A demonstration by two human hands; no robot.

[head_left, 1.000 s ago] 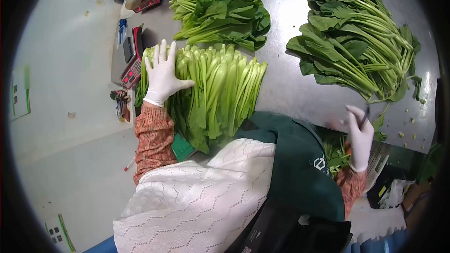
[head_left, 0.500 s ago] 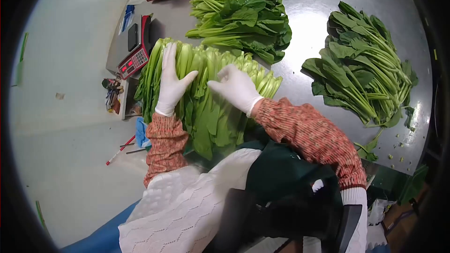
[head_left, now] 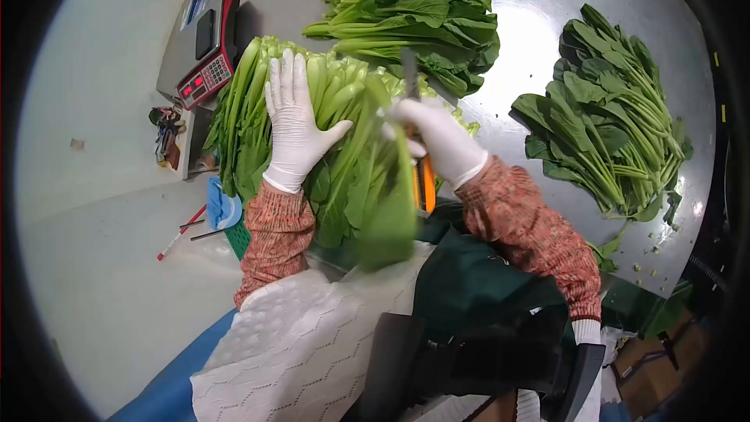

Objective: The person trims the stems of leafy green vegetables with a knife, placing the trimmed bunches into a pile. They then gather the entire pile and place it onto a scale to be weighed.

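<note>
Shiny steel tabletop (head_left: 525, 39) stretches ahead and to the right of my gloved hands in the head view, with pale floor (head_left: 101, 266) away to the left. My left hand (head_left: 297, 129) grips nothing: it lies palm down on a row of leafy greens (head_left: 242, 121), fingers together, thumb out to the side. My right hand (head_left: 444, 139), just right of it, is closed around a knife (head_left: 426, 187); the dark blade juts beyond my fist and the orange-and-black handle shows below. One leafy stalk (head_left: 391, 227), badly blurred, hangs at my right fingers; I cannot tell whether they pinch it or only touch it. Beyond both hands lies a second pile of greens (head_left: 437, 8), and well to the right of my right hand a third heap (head_left: 609, 125). Near my left hand, to its left, stands a red scale (head_left: 209, 74) with a black phone (head_left: 205, 33) on top.
</note>
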